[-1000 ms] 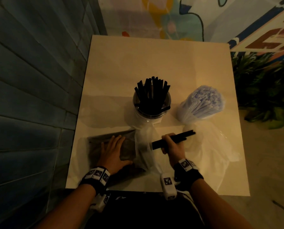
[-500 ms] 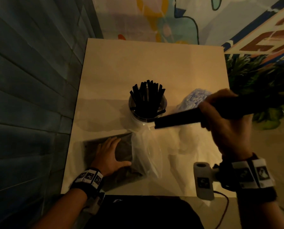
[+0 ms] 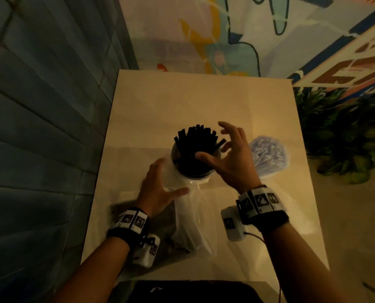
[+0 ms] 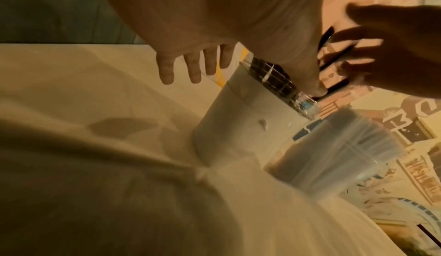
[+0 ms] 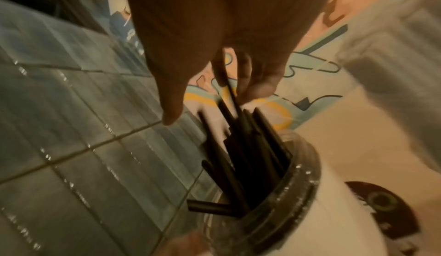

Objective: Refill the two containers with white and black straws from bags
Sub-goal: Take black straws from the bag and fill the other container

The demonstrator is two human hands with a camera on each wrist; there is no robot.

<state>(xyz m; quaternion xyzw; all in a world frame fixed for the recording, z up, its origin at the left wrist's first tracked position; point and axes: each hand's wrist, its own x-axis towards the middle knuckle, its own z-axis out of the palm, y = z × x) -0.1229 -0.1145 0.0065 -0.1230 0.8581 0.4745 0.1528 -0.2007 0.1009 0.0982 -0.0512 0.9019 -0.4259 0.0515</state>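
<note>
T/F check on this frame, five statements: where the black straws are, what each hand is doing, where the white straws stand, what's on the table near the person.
1. The black straws stand in a container. True.
2. The right hand has a fist-tight grip on a bundle of black straws. False: its fingers are spread above the straws.
3. The left hand is beside the container, fingers straight. True.
4. The white straws stand to the left of the black ones. False: they stand to the right.
5. A clear plastic bag lies on the table near the person. True.
</note>
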